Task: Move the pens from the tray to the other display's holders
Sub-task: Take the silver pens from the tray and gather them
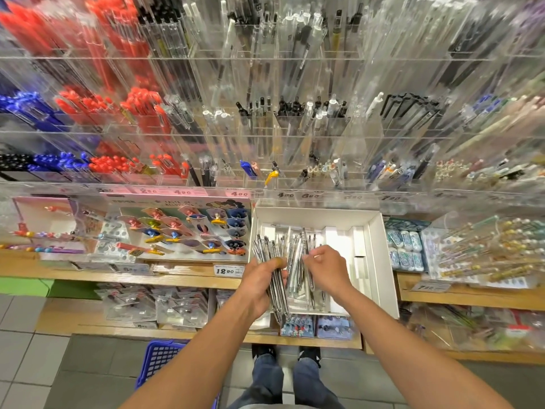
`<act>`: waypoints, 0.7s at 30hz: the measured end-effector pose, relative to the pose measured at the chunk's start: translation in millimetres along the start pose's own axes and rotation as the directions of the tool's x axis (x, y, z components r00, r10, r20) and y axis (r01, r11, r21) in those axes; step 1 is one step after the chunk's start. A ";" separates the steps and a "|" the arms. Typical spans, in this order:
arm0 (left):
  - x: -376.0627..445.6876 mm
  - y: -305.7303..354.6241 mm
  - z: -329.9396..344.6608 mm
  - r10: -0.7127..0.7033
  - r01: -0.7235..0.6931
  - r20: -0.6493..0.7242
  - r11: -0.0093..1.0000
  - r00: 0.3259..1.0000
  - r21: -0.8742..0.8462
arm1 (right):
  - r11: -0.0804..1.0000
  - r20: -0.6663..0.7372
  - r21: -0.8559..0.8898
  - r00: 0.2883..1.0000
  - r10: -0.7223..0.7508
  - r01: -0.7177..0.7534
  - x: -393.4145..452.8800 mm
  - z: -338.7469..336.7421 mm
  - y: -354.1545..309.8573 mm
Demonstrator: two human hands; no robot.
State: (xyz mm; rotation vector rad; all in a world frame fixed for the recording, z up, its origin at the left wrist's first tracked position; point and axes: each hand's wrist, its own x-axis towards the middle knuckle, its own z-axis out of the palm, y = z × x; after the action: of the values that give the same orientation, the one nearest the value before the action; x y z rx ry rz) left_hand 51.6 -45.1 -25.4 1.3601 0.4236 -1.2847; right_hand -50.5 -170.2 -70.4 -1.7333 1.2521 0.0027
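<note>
Left hand grips bundle of pens over white tray. Right hand pinches loose pens lying in tray. Tray sits on wooden shelf, below clear acrylic holders. Figurine display box just left of tray; eraser packs just right. Blue basket on floor.

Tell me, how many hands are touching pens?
2. The left hand grips a bundle of clear pens over the white tray. The right hand pinches a pen lying in the tray, right beside it.
</note>
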 end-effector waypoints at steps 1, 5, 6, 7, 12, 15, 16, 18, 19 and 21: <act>-0.9 -0.4 0.5 0.002 -0.002 0.007 1.000 1.000 0.004 | 0.998 0.038 0.051 0.998 -0.049 0.047 -11.0 -1.7 -5.3; -1.9 -2.1 3.4 0.029 -0.028 0.056 1.000 0.998 -0.012 | 0.976 0.174 0.155 0.968 -0.179 0.153 -51.3 0.6 -24.0; -2.2 -2.0 4.4 0.034 -0.033 0.059 0.999 0.998 -0.020 | 0.971 0.181 0.181 0.965 -0.191 0.158 -57.3 2.9 -26.6; -2.1 -1.9 4.8 0.042 -0.040 0.060 0.999 0.997 -0.031 | 0.964 0.181 0.209 0.963 -0.201 0.162 -61.4 5.1 -28.4; -4.2 1.4 3.5 0.054 -0.051 0.059 0.998 0.997 -0.040 | 0.954 0.212 0.252 0.953 -0.218 0.162 -55.9 2.2 -27.6; -4.9 4.0 2.1 0.056 -0.056 0.014 0.998 0.998 -0.034 | 0.988 0.084 0.125 0.991 -0.106 0.095 -32.0 -3.5 -13.6; -4.8 4.0 2.3 0.059 -0.059 -0.005 0.998 0.998 -0.028 | 0.998 0.023 -0.005 0.998 -0.065 0.065 -21.9 -4.9 -8.0; -5.3 2.9 2.4 0.061 -0.061 -0.005 0.998 0.998 -0.010 | 0.951 0.002 -0.310 1.000 0.014 -0.013 -3.9 -4.8 3.1; -5.5 2.2 1.9 0.062 -0.062 0.002 0.998 0.998 0.000 | 0.901 0.026 -0.431 0.997 0.070 -0.052 1.4 -2.3 6.8; -5.1 1.1 0.5 0.065 -0.066 0.005 0.998 0.998 0.016 | 0.796 0.072 -0.600 0.986 0.154 -0.080 4.7 7.1 8.6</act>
State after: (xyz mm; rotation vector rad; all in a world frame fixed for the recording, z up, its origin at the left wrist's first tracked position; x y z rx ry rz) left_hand 50.6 -43.7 -20.5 1.3740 0.3637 -1.2392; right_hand -51.0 -168.9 -82.5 -2.1406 1.3560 0.6310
